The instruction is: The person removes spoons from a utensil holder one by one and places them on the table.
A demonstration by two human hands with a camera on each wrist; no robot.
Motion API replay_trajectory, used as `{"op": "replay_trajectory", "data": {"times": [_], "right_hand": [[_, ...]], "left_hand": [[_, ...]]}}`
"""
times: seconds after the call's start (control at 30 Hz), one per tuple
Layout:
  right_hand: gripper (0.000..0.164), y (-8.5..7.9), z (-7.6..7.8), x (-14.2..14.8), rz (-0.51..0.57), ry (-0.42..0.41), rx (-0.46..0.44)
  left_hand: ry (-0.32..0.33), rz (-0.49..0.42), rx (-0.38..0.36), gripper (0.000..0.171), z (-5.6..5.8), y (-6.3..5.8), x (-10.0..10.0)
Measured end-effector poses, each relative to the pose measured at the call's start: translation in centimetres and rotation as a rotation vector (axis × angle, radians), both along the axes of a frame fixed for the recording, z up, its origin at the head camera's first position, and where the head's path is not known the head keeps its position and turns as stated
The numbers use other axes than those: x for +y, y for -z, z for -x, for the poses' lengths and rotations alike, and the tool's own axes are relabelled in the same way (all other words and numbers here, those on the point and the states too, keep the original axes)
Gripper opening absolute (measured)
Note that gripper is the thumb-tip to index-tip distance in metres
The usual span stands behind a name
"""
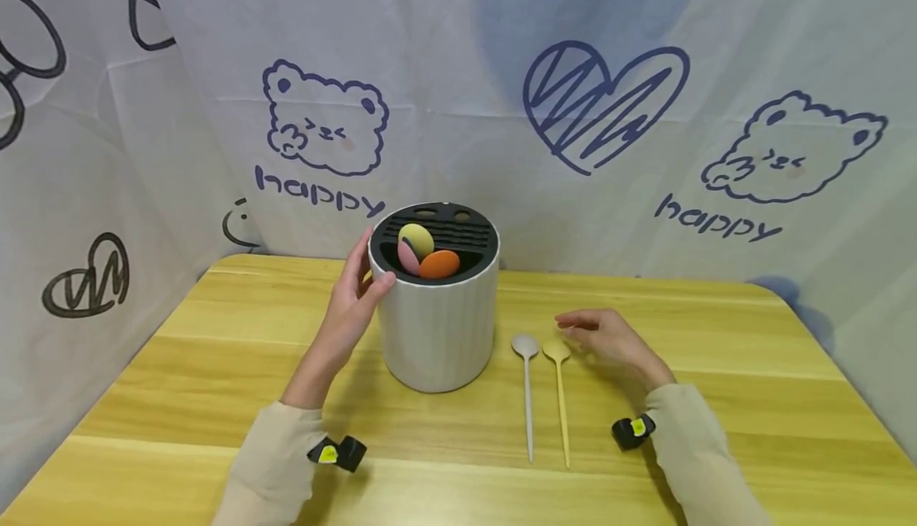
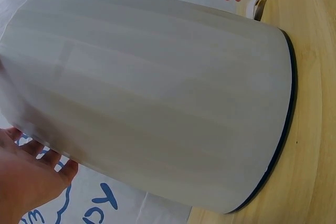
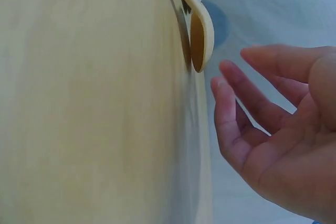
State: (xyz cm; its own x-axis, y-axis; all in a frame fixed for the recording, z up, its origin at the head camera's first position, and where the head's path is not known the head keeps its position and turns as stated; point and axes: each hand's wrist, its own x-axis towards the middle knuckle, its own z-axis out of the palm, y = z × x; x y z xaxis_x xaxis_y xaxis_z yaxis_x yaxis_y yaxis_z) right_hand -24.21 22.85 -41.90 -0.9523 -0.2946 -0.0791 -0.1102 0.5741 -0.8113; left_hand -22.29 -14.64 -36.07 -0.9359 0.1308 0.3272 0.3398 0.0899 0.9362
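A white ribbed utensil holder (image 1: 438, 335) with a black slotted lid stands upright on the table. My left hand (image 1: 351, 291) holds its left side near the top, thumb at the front of the rim and fingers along the side; the left wrist view shows the fingertips at the wall. Yellow, pink and orange spoon heads (image 1: 440, 264) stick out of the lid's front opening. To the holder's right lie a pale grey spoon (image 1: 528, 399) and a yellow spoon (image 1: 561, 399), side by side. My right hand (image 1: 609, 339), fingers loosely bent, hovers empty beside the yellow spoon's head (image 3: 206, 38).
The wooden table (image 1: 444, 470) has its back edge close behind the holder. A white cloth (image 1: 458, 136) with bear and heart drawings hangs behind and at the sides. Each wrist carries a small black camera (image 1: 634, 430).
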Motion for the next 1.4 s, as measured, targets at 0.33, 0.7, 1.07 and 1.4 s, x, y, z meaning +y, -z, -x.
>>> {"op": "replay_trajectory", "data": {"times": [0.33, 0.7, 1.07, 1.4], "right_hand": [[0.039, -1.6, -0.6, -0.9, 0.101, 0.046, 0.020], [0.040, -4.3, -2.2, -3.9, 0.227, 0.100, 0.097], [0.035, -7.9, -6.3, -8.6, 0.270, 0.064, 0.311], [0.028, -11.8, -5.5, -11.2, 0.291, -0.015, 0.405]], "left_hand": [[-0.002, 0.019, -0.012, 0.073, 0.0, -0.1, -0.1], [0.005, 0.007, -0.016, 0.072, 0.1, 0.1, -0.2], [0.011, -0.012, -0.023, 0.073, 0.1, 0.2, 0.1], [0.011, 0.011, -0.019, 0.072, 0.1, 0.1, -0.3]]}}
